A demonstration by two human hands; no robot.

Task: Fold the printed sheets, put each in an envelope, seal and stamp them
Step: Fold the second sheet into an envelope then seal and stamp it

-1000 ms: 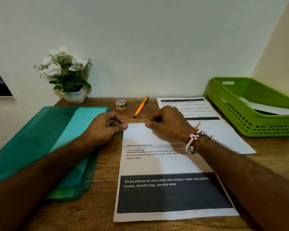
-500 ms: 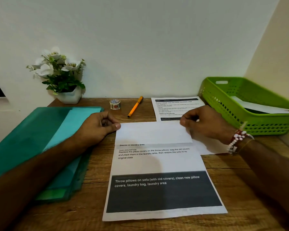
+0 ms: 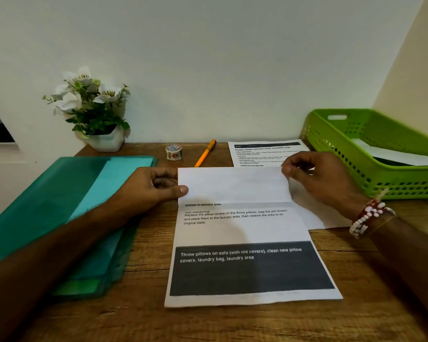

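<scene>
Teal folders lie beside the left hand; it and the right hand grip the folded sheet by its edges; pen and stamp roll lie behind.

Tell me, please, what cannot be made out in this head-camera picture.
Front sheet: head view; its folded-down top flap hides the upper text.
Second sheet: head view; print too small, lower part hidden by the right hand and the front sheet.
Paper in the green basket: head view; basket wall and right frame edge cut it off.
Small roll: head view; design too small.
</scene>
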